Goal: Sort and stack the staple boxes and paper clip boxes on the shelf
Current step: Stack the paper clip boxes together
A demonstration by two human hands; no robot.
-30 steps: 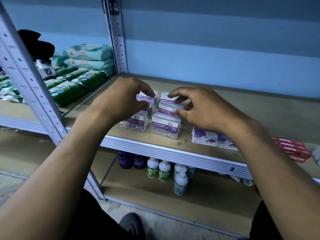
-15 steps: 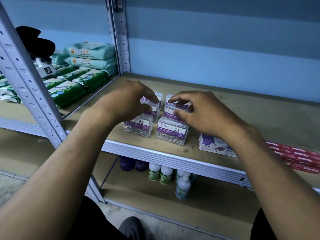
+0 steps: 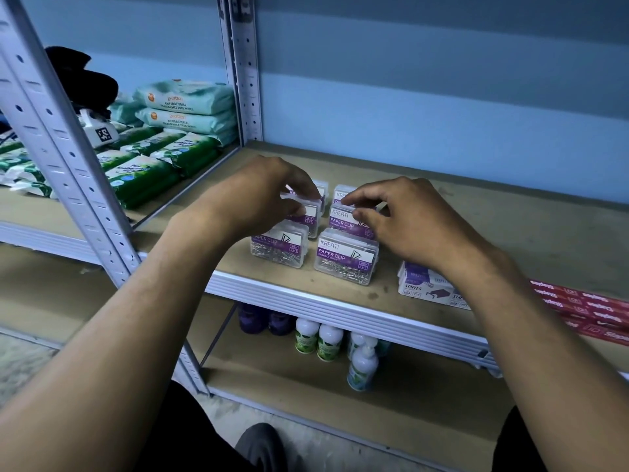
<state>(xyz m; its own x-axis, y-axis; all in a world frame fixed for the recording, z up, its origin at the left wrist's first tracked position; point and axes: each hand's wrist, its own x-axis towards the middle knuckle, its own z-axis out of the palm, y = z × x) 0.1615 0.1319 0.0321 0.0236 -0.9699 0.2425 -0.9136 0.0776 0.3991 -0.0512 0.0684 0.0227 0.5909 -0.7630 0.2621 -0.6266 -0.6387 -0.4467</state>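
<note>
Several clear paper clip boxes with purple labels stand in two rows on the wooden shelf (image 3: 510, 233). My left hand (image 3: 258, 195) pinches the middle box of the left row (image 3: 311, 216), behind the front left box (image 3: 279, 248). My right hand (image 3: 401, 219) pinches the middle box of the right row (image 3: 343, 223), behind the front right box (image 3: 345, 257). White and purple staple boxes (image 3: 425, 287) lie to the right, partly under my right forearm. Red staple boxes (image 3: 592, 311) lie at the far right.
Grey metal uprights (image 3: 245, 69) frame the bay. Packs of wipes (image 3: 183, 110) fill the left shelf. Small bottles (image 3: 326, 342) stand on the lower shelf below the front rail (image 3: 340, 311).
Both hands stay on the middle paper clip boxes, with small finger shifts. The view has drifted so the shelf sits slightly lower and further right.
</note>
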